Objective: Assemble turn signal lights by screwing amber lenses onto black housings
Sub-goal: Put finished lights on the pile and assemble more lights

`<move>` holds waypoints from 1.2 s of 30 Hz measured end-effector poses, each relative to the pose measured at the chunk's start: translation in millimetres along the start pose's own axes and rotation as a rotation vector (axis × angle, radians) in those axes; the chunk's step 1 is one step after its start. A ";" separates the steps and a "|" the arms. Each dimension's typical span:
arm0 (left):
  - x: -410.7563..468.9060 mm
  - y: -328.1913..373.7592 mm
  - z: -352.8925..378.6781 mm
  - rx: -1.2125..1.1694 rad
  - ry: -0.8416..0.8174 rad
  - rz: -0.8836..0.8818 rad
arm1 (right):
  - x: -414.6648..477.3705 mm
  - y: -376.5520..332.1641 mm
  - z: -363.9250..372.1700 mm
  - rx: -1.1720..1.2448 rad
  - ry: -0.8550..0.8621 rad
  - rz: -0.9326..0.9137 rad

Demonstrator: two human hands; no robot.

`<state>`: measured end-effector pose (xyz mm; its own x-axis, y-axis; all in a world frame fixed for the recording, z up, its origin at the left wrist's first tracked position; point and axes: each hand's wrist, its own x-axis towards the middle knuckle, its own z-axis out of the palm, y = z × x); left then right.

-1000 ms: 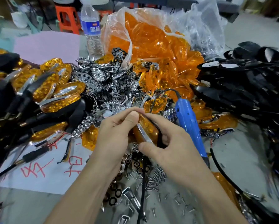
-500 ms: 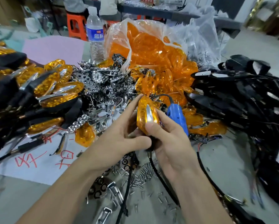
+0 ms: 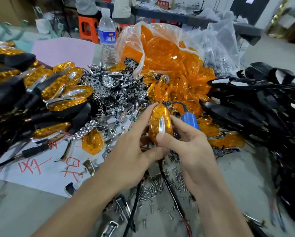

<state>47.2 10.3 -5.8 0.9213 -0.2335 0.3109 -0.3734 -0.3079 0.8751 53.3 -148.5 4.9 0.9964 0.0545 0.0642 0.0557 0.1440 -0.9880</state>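
We hold one turn signal light (image 3: pixel 157 120) upright at scene centre, amber face toward us. Our left hand (image 3: pixel 134 151) grips its left edge, index finger reaching the far tip. Our right hand (image 3: pixel 191 151) pinches its right side, thumb on the chrome strip (image 3: pixel 161 124). A blue screwdriver (image 3: pixel 189 118) sits just beyond the right fingers; loose screws (image 3: pixel 153 190) lie nearer.

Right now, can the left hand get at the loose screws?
Probably yes: the screws lie uncovered just below the left hand, though it grips the turn signal and must release it.

Head-worn view — forward, downward (close above table (image 3: pixel 256 170)).
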 end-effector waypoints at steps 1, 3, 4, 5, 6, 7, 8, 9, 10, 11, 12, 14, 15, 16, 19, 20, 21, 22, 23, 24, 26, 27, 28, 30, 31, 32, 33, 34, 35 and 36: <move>-0.4 -0.8 -0.3 0.011 0.005 0.000 | 0.2 -0.1 -1.3 0.032 -0.037 0.022; -1.5 -1.6 -0.6 -0.010 0.029 -0.010 | -0.3 -0.9 -4.0 0.119 -0.110 0.094; -2.3 -1.6 -0.7 -0.052 0.067 -0.018 | -1.0 -1.8 -5.0 0.195 -0.159 0.137; -3.4 -1.7 -0.8 -0.105 0.118 -0.024 | -1.5 -2.6 -6.5 0.293 -0.208 0.179; -4.3 -1.6 0.1 -0.151 0.166 -0.023 | -2.2 -4.0 -7.2 0.391 -0.249 0.211; -4.9 -1.5 1.8 -0.178 0.195 -0.022 | -2.2 -4.5 -8.1 0.475 -0.273 0.231; -5.2 -1.2 4.5 -0.184 0.198 -0.027 | -1.5 -3.9 -8.4 0.537 -0.279 0.241; -5.2 -1.0 7.4 -0.172 0.186 -0.042 | -0.7 -2.1 -7.8 0.573 -0.267 0.248; -5.1 -0.8 10.1 -0.151 0.169 -0.061 | 0.2 0.1 -5.9 0.590 -0.247 0.253; -4.8 -0.6 12.5 -0.130 0.154 -0.076 | 0.9 2.3 -3.2 0.600 -0.229 0.258; -4.6 -0.4 13.9 -0.102 0.141 -0.080 | 1.6 4.5 -0.6 0.609 -0.212 0.262; -3.9 -0.3 14.0 -0.010 0.138 -0.047 | 2.5 6.9 2.2 0.621 -0.177 0.258; -3.6 -0.5 12.6 0.034 0.144 -0.033 | 2.8 6.1 2.4 0.609 -0.171 0.251; -3.2 -0.9 10.3 0.062 0.147 -0.029 | 2.9 5.2 1.7 0.580 -0.175 0.241; -0.3 -3.7 1.6 0.079 0.098 -0.026 | 3.8 4.4 -4.5 0.457 -0.186 0.185; 0.3 -3.9 -0.8 0.096 0.081 -0.018 | 4.7 4.4 -7.6 0.421 -0.180 0.161; 0.3 -3.6 -2.5 0.120 0.076 -0.010 | 5.5 4.1 -11.0 0.372 -0.175 0.130; 0.0 -4.0 -3.6 0.141 0.084 -0.009 | 6.1 2.7 -14.3 0.317 -0.189 0.095; -0.7 -5.1 -4.2 0.150 0.101 -0.019 | 6.4 0.5 -17.6 0.275 -0.219 0.063; -1.2 -6.3 -4.9 0.144 0.119 -0.037 | 6.7 -1.6 -21.0 0.257 -0.248 0.039; -1.1 -7.1 -7.5 0.127 0.154 -0.065 | 6.4 -4.9 -28.1 0.247 -0.252 0.005; -0.2 -7.9 -9.3 0.122 0.179 -0.069 | 6.6 -5.9 -30.6 0.237 -0.219 -0.008; 1.1 -8.7 -11.0 0.122 0.209 -0.071 | 6.6 -5.7 -31.8 0.219 -0.169 -0.020; 3.9 -10.7 -13.3 0.181 0.279 -0.081 | 6.7 -3.7 -31.1 0.198 -0.037 -0.046; 4.1 -11.1 -13.4 0.223 0.317 -0.083 | 6.7 -3.3 -29.5 0.209 0.039 -0.062; 3.7 -11.3 -13.6 0.265 0.359 -0.080 | 6.6 -3.3 -27.4 0.231 0.113 -0.081; 2.6 -10.0 -13.5 0.312 0.404 -0.061 | 6.5 -3.8 -25.3 0.263 0.178 -0.101; 1.7 -7.7 -13.0 0.369 0.455 -0.006 | 6.1 -5.1 -22.6 0.304 0.231 -0.114; 0.2 -5.0 -11.5 0.427 0.512 0.083 | 5.4 -6.4 -20.2 0.348 0.267 -0.121; -1.4 -2.7 -9.0 0.469 0.565 0.188 | 4.8 -7.5 -17.3 0.383 0.289 -0.118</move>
<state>47.8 19.8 -5.3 0.7055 0.1484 0.6930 -0.4206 -0.6993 0.5780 58.8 -166.5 10.1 0.9645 -0.2524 0.0776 0.1962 0.4885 -0.8502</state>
